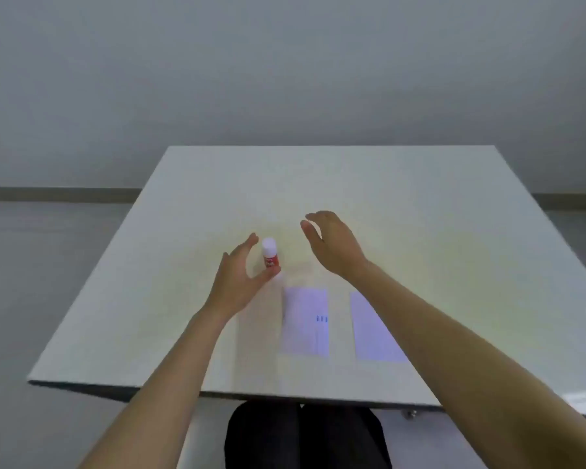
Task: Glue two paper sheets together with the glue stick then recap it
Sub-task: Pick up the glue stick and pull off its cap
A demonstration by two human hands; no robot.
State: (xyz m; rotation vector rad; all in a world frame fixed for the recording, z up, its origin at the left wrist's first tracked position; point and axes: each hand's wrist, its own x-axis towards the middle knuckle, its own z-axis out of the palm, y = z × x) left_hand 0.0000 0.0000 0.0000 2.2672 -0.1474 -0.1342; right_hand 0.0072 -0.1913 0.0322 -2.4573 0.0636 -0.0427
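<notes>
A small glue stick (270, 252) with a red body and a white cap stands upright on the white table (420, 211). My left hand (238, 278) curls around it from the left, thumb tip touching its base, fingers apart near the cap. My right hand (330, 243) hovers open to the right of the stick, fingers curved, holding nothing. Two white paper sheets lie flat side by side nearer to me: the left sheet (305, 321) bears small blue marks, and the right sheet (372, 330) is partly covered by my right forearm.
The table's near edge (285, 397) runs across the lower view, with my dark-clothed lap (305, 438) below it. A grey floor and a pale wall surround the table.
</notes>
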